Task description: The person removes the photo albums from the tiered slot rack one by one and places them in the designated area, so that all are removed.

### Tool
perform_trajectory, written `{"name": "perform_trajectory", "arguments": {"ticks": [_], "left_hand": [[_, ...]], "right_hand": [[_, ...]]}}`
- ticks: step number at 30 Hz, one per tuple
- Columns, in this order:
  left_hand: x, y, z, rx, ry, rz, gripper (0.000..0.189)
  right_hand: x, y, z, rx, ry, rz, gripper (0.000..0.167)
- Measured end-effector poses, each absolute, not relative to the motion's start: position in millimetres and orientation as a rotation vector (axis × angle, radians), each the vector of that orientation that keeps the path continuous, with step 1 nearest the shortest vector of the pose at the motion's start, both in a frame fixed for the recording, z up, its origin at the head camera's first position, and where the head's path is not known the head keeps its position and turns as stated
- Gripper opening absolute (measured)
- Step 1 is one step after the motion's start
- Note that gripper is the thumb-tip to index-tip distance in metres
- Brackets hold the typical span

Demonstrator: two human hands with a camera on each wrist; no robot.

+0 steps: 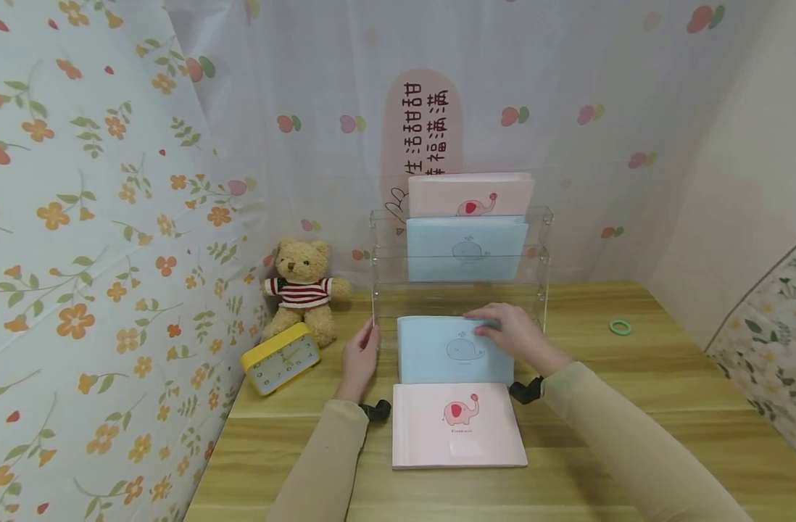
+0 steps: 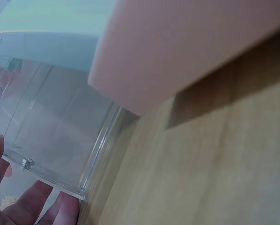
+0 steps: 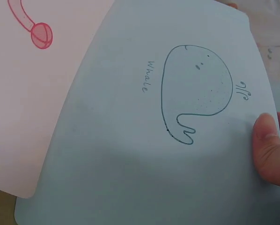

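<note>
A clear acrylic rack point(image 1: 459, 290) with several tiers stands at the back of the table. My left hand point(image 1: 360, 359) grips its lower left side; in the left wrist view the fingers point(image 2: 30, 204) curl about the clear panel. With thumb and fingers my right hand point(image 1: 512, 333) pinches the top edge of a light blue whale booklet point(image 1: 430, 355), which stands upright at the lower front of the rack. The thumb point(image 3: 267, 147) lies on the cover in the right wrist view. A pink elephant booklet point(image 1: 457, 442) is in front of it, overlapping the blue one's lower edge.
Higher in the rack are another blue whale booklet point(image 1: 466, 264) and a pink elephant booklet point(image 1: 444, 196). A teddy bear point(image 1: 300, 290) and a yellow clock point(image 1: 282, 359) sit to the left. At right lies a green ring point(image 1: 620, 333).
</note>
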State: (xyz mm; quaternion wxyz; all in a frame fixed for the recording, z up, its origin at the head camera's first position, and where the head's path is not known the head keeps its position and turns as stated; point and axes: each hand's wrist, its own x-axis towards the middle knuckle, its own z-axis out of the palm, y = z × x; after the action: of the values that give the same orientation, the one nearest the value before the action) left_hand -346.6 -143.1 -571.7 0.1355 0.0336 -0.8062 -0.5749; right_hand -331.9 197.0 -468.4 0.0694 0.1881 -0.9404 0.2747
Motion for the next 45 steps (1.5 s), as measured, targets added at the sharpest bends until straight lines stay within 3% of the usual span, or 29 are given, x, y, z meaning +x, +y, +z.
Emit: {"name": "perform_trajectory", "arguments": {"ticks": [28, 45], "left_hand": [[-345, -142, -569, 0.138, -2.337, -1.703, 0.046], [-346, -143, -570, 0.133, -2.339, -1.731, 0.046]], "right_hand": [[-327, 192, -507, 0.661, -2.809, 0.875, 0.036], [-312, 179, -533, 0.387, -2.888, 0.826, 0.027]]}}
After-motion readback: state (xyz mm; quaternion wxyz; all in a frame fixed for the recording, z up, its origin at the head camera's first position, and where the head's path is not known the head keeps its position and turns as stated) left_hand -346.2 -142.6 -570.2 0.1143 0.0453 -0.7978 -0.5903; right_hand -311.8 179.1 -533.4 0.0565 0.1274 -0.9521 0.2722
